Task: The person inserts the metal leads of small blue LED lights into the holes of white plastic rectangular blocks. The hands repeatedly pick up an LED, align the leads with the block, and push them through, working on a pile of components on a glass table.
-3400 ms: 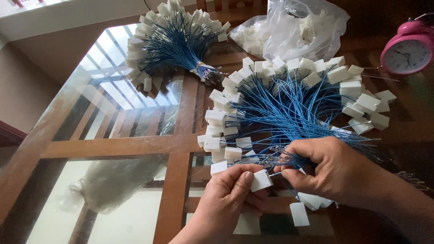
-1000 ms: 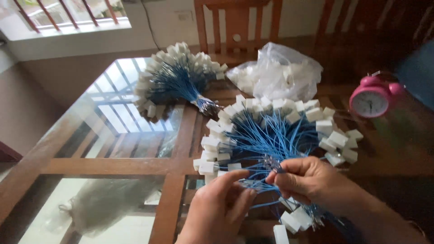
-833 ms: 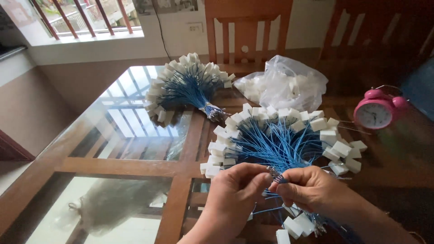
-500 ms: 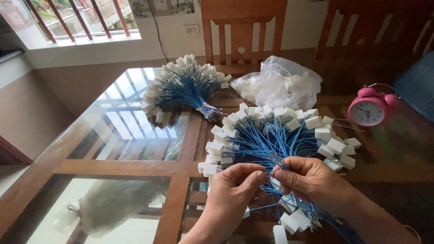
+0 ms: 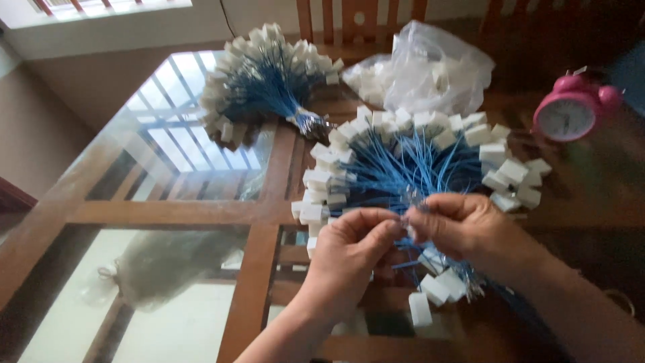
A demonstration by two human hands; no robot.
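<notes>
The fanned bundle (image 5: 410, 168) has bright blue strings tipped with white blocks. Behind it and to its left, the second bundle (image 5: 269, 81) shows darker blue strings and cream-white blocks. Directly behind the fanned bundle, the plastic bag (image 5: 437, 67) is clear and milky, filled with white pieces. To the bundle's right, the alarm clock (image 5: 570, 113) is pink with a pale face. Under the bundle, the table (image 5: 255, 269) is reddish-brown wood framing clear glass panes
</notes>
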